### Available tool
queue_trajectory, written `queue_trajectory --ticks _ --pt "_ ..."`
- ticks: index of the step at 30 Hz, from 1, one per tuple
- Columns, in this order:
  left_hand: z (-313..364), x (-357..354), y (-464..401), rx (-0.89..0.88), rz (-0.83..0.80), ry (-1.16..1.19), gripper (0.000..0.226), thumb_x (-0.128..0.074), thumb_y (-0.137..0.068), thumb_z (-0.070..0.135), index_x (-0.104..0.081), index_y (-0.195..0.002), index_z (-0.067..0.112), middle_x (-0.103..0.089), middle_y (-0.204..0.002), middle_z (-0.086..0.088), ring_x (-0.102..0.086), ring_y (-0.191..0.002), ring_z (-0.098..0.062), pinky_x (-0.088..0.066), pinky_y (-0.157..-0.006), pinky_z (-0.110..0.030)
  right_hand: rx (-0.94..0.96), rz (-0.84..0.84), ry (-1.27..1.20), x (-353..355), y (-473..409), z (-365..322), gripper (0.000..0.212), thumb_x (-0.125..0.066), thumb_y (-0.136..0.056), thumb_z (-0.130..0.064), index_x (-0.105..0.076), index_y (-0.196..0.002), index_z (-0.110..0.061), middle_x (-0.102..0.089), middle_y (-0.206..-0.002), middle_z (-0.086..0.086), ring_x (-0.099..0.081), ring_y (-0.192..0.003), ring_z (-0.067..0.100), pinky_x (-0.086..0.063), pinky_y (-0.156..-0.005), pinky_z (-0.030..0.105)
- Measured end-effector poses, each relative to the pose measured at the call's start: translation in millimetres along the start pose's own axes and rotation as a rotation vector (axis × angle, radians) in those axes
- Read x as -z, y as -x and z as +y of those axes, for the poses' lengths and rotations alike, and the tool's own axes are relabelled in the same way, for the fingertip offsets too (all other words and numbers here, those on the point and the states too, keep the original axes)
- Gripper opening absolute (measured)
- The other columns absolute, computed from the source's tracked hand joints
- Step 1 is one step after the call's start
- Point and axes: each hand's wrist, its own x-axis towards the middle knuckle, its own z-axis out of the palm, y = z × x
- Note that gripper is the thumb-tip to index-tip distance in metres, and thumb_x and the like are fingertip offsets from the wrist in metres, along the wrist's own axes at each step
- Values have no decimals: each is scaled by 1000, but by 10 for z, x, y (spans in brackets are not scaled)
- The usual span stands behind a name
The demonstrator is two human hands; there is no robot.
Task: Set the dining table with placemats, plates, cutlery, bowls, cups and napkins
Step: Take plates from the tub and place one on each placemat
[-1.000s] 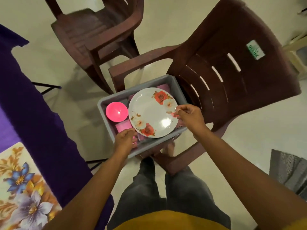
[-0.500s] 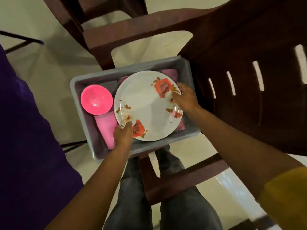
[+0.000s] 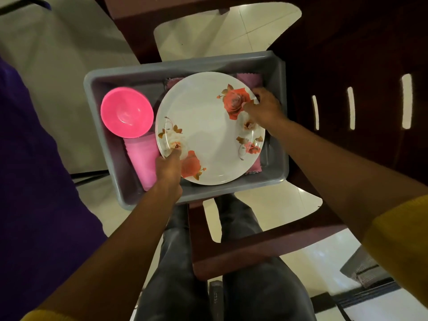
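Head view, plate position: the plate (image 3: 209, 128) is held inside the grey bin (image 3: 276, 72), above pink cloths (image 3: 249, 78).
Left hand (image 3: 168, 167): curled on the near-left rim.
Right hand (image 3: 264, 106): pinched on the far-right rim.
Look: white, round, printed with red roses.
Orientation: face-up, slightly tilted; no long axis.
Beside it: pink bowl (image 3: 127, 112), pink cup (image 3: 143, 158).
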Motion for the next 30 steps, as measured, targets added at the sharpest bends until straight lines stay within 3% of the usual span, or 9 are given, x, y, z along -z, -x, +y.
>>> queue_trajectory --ticks 7,11,14,17,21,24,26,28,30 --pt "57 47 190 2 -112 64 35 -67 -100 26 -61 -134 20 -74 -119 -4 -72 -108 -26 -60 -97 -50 -14 -1 9 79 118 -76 54 -73 -83 -40 -58 -134 -28 -64 -130 -1 -62 -122 26 -53 -104 49" --pt "96 95 401 -41 -104 84 38 -70 -99 31 -57 -133 21 -71 -120 -3 -69 -111 -26 -59 -97 -49 17 16 -30 259 356 -109 43 -71 -91 -35 -57 -130 -25 -63 -124 1 -63 -114 24 -56 -98 46" --pt "167 242 665 -94 -187 73 43 -70 -97 39 -59 -135 23 -74 -123 -4 -72 -110 -25 -59 -96 -49 73 72 -47 480 604 -132 37 -66 -94 -34 -59 -130 -26 -63 -121 0 -64 -110 21 -58 -94 44" --pt "251 469 1049 -167 -262 79 31 -55 -106 42 -63 -131 27 -76 -119 -1 -72 -110 -23 -59 -93 -45 130 113 -101 756 931 -206 33 -63 -99 -34 -57 -131 -27 -63 -122 -3 -62 -111 18 -58 -92 42" --pt "294 821 1570 -260 -270 113 38 -38 -110 51 -68 -123 33 -77 -117 3 -71 -112 -22 -59 -92 -46 256 127 -157 1080 1404 -372 30 -62 -100 -30 -58 -129 -33 -65 -117 -8 -64 -108 14 -59 -92 48" --pt "265 1132 1906 -274 -262 241 46 -29 -111 53 -68 -124 32 -78 -115 0 -73 -109 -21 -60 -88 -44 382 106 -220 1235 1808 -635 25 -61 -102 -23 -61 -120 -40 -67 -111 -9 -66 -106 14 -60 -89 48" --pt "223 1337 2046 -275 -273 321 57 -23 -110 57 -65 -134 27 -76 -120 -9 -72 -113 -27 -58 -96 -49 459 68 -267 1290 2060 -855 27 -61 -102 -21 -61 -113 -46 -68 -112 -10 -68 -107 16 -61 -88 45" --pt "146 1571 2192 -282 -267 417 63 -19 -109 60 -61 -140 25 -75 -124 -12 -72 -115 -30 -55 -102 -52 520 34 -309 1289 2302 -1074 25 -61 -103 -18 -63 -115 -40 -69 -113 -7 -69 -108 17 -61 -88 45" --pt "42 1788 2337 -310 -262 524 61 -28 -106 62 -65 -135 23 -76 -120 -10 -72 -111 -32 -57 -96 -51 572 3 -338 1232 2519 -1287 24 -62 -102 -14 -64 -117 -32 -70 -114 -2 -69 -108 20 -61 -89 47"
